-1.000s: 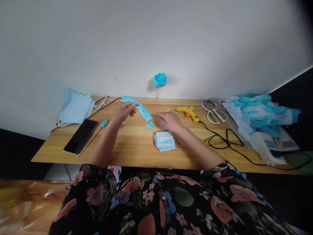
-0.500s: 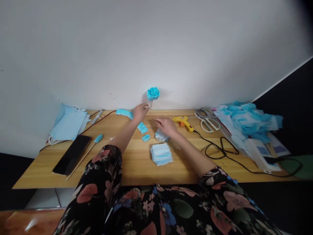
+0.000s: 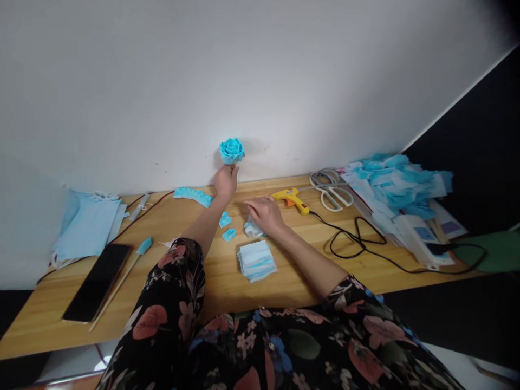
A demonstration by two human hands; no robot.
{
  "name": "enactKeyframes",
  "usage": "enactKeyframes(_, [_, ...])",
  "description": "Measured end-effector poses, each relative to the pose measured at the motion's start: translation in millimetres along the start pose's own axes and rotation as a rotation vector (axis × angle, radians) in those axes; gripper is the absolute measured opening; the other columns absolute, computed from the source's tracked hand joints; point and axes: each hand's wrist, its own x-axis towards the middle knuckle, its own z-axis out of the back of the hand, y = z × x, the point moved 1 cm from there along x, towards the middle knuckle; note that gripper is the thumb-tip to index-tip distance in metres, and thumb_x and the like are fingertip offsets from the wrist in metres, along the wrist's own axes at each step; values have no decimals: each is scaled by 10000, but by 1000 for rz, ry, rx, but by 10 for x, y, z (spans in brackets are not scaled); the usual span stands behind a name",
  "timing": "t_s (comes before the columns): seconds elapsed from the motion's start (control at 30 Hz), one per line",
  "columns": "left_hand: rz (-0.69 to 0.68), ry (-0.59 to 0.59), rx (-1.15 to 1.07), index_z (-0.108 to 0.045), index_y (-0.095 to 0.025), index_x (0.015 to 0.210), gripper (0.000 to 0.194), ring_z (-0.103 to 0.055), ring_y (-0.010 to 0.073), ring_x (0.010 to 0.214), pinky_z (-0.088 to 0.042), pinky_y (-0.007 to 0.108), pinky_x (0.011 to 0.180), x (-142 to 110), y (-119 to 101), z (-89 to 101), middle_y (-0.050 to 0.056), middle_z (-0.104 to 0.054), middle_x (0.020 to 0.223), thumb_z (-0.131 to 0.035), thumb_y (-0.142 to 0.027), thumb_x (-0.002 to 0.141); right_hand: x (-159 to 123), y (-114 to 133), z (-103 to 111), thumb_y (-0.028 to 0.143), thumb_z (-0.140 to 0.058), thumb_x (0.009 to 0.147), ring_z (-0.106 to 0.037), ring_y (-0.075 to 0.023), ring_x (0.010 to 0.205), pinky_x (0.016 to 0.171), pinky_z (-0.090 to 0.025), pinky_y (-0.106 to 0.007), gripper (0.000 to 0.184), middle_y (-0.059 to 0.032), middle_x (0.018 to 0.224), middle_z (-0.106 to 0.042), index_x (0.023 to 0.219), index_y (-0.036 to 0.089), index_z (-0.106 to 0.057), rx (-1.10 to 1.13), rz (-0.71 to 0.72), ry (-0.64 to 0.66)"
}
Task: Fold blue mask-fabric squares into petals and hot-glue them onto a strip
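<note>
A blue artificial rose (image 3: 232, 150), made of ruffled layers, stands upright close to the wall. My left hand (image 3: 226, 181) is closed around its thin stem just below the bloom; the fingers mostly hide the stem. Over a crumpled white-and-blue piece (image 3: 252, 227) is my right hand (image 3: 265, 214), palm down, its fingers loosely stretched leftward and nothing visible in them. Between my arms lie small blue petal pieces (image 3: 229, 234) and a stack of cut white-blue squares (image 3: 257, 260). Behind my left forearm, a scalloped blue strip (image 3: 192, 195) rests on the wooden table.
A yellow glue gun (image 3: 291, 199) and white-handled scissors (image 3: 336, 199) lie to the right, with a black cord (image 3: 353, 238) looping forward. Blue scraps (image 3: 390, 181) pile beside a power strip (image 3: 420, 238). At left are face masks (image 3: 87, 225), a phone (image 3: 97, 281) and a blue-tipped stick (image 3: 122, 279).
My left hand has gone from beside the lower stem to a grip just under the bloom. The right hand stays near the crumpled piece. The whole view has shifted and tilted slightly.
</note>
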Motion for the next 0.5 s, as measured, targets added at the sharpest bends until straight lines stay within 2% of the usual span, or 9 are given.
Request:
enactKeyframes(0.13, [-157,-172,-267,-664,-181,862,136,-695,231,844,-454,307,773,217,-186,196,89,-741,841,-624,-286,938,-17,-12,-34,150,-566,971,-750,-227,1015,953,-429,-384,286,-76,1088,-827,1132,224,-791,47,-11,-22])
enactKeyframes(0.23, [-260,-278,-476,-599,-197,762,187,-658,180,769,-465,277,745,336,-305,445,31,-669,741,-671,-297,902,22,-67,31,148,-574,951,-756,-232,987,945,-456,-391,286,-76,1065,-831,1125,214,-791,65,-24,-87])
enactKeyframes(0.33, [-321,-232,-620,-551,-203,722,246,-631,131,714,-472,228,665,244,-330,693,3,-647,714,-651,-317,916,90,-210,266,198,-539,955,-750,-235,970,949,-493,-388,306,-74,1019,-830,1124,218,-793,86,-69,-258])
enactKeyframes(0.43, [-258,-116,-755,-581,-201,826,204,-644,108,672,-455,187,556,-33,-257,865,9,-700,763,-609,-361,950,78,-490,582,280,-477,979,-743,-228,925,893,-548,-365,366,-78,1001,-822,1186,192,-765,199,-255,-466])
enactKeyframes(0.5, [-229,-80,-812,-574,-196,819,232,-643,98,642,-462,178,538,-237,-185,939,15,-718,771,-620,-384,947,-17,-715,748,317,-481,965,-738,-238,932,900,-560,-379,381,-96,1030,-817,1178,179,-766,175,-333,-488])
